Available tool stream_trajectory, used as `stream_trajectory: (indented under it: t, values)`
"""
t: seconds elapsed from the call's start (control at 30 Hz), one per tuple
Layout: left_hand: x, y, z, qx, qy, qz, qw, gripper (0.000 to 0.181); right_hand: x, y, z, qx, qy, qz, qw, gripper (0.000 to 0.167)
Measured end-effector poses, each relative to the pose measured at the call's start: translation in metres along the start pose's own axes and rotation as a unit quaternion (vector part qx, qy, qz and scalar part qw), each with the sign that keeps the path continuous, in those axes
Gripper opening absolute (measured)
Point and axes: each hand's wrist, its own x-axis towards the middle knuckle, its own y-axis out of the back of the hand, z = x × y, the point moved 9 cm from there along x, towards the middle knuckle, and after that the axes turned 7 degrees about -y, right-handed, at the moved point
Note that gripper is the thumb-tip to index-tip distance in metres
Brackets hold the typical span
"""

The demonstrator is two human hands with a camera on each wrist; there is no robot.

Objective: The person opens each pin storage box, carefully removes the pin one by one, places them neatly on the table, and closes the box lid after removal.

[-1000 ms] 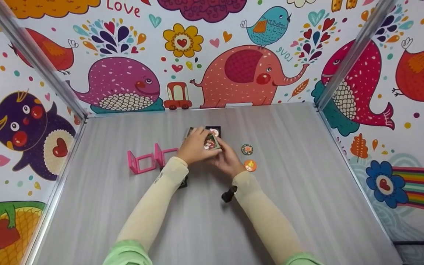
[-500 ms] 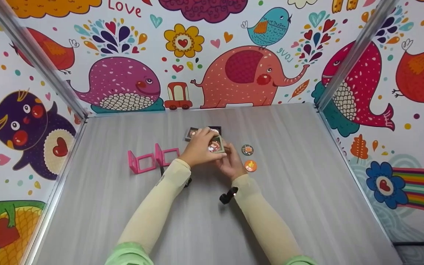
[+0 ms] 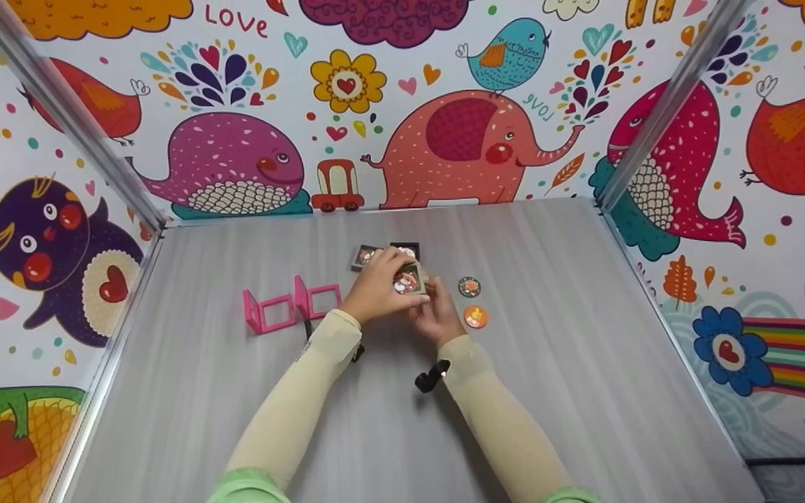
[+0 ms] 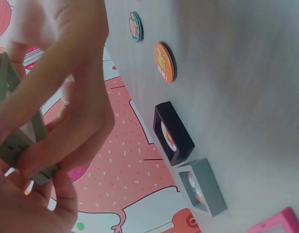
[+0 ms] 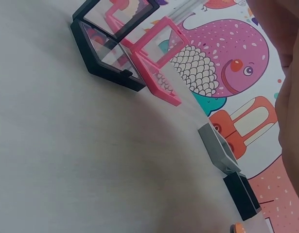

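Observation:
My left hand (image 3: 376, 285) grips a small olive-green square box (image 3: 422, 277) from its left side, with a round picture badge (image 3: 406, 281) inside it. Against the box's right edge, the curled fingers of my right hand (image 3: 439, 313) hold on too. In the left wrist view the green box (image 4: 14, 148) is largely covered by fingers. Just behind the hands, a grey box (image 3: 363, 257) and a black box (image 3: 413, 246) lie on the table, each with a round badge inside. To the right are a dark-rimmed badge (image 3: 469, 286) and an orange badge (image 3: 475, 317).
Two pink hinged frames (image 3: 278, 313) stand opened left of my hands. A black hinged frame (image 5: 108, 60) is beside them in the right wrist view, mostly behind my left forearm from above. Printed cartoon walls (image 3: 235, 161) enclose the table (image 3: 186, 391).
Both hands have shifted slightly right with the green box, uncovering the grey box behind. My right fingers have moved from beneath the box to its right edge. The loose badges stay put.

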Motion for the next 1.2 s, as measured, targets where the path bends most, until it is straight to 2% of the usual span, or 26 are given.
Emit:
stream_trajectory:
  t: [0.17, 0.3, 0.47, 0.63, 0.77, 0.97, 1.1, 1.2]
  values:
    - [-0.004, 0.005, 0.0, -0.05, 0.017, 0.033, 0.9981, 0.074, -0.003, -0.007, 0.001, 0.002, -0.01, -0.035, 0.9994, 0.086]
    - [-0.006, 0.008, 0.0, -0.088, 0.027, 0.051, 0.9944, 0.076, -0.006, -0.01, 0.001, -0.017, -0.012, -0.06, 0.998, 0.064]
    - [-0.009, 0.009, 0.003, -0.087, 0.03, 0.049, 0.9945, 0.078, -0.009, -0.01, 0.003, -0.025, -0.014, -0.082, 0.9962, 0.046]
    - [-0.013, 0.011, 0.003, -0.08, 0.039, 0.046, 0.995, 0.079, -0.012, -0.009, 0.006, -0.022, -0.016, -0.081, 0.9964, 0.046]
    - [-0.014, 0.014, 0.001, -0.1, 0.053, 0.052, 0.9922, 0.079, -0.012, -0.011, 0.006, -0.013, -0.014, -0.077, 0.9968, 0.047]
    - [-0.021, 0.018, -0.004, -0.165, 0.08, 0.069, 0.9806, 0.075, -0.013, -0.016, 0.001, -0.038, 0.001, -0.087, 0.9955, 0.041]
    - [-0.028, 0.021, -0.008, -0.201, 0.112, 0.067, 0.9708, 0.076, -0.014, -0.015, -0.002, -0.056, 0.013, -0.078, 0.9953, 0.047]
    - [-0.031, 0.024, -0.008, -0.216, 0.121, 0.06, 0.967, 0.079, -0.016, -0.013, -0.005, -0.082, 0.022, -0.06, 0.9946, 0.053]
